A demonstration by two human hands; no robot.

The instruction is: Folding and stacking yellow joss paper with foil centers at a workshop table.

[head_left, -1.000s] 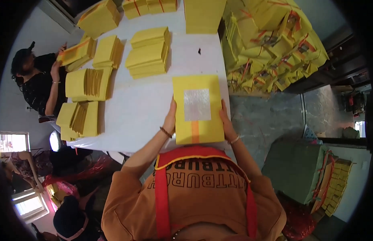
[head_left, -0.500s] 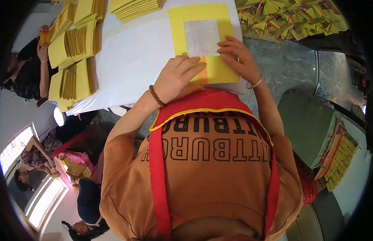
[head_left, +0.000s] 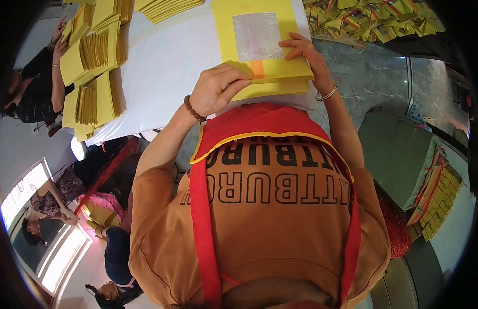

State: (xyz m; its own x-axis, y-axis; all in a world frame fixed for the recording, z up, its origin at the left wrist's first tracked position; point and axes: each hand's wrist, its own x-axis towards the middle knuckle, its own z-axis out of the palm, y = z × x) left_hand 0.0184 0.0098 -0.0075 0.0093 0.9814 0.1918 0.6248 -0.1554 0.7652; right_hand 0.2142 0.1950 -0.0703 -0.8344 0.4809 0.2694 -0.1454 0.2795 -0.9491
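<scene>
- Since the frame half a second ago, the near edge of the top yellow sheet (head_left: 281,68) has come up off the yellow sheets beneath (head_left: 277,89); on my feed it lay flat then.
- I see the left hand (head_left: 216,88) with thumb and fingertips closed on that raised near edge, left of the orange strip (head_left: 257,69).
- My right hand (head_left: 305,52) has its fingers loosely spread on the sheet's right side, touching the silver patch (head_left: 257,36); I cannot make out its thumb.
- The sheet lies at the right end of the white worktop (head_left: 166,64), its near side facing the red apron (head_left: 264,122).
- Folded yellow stacks (head_left: 94,51) stand on the left, near a co-worker in black (head_left: 30,95).
</scene>
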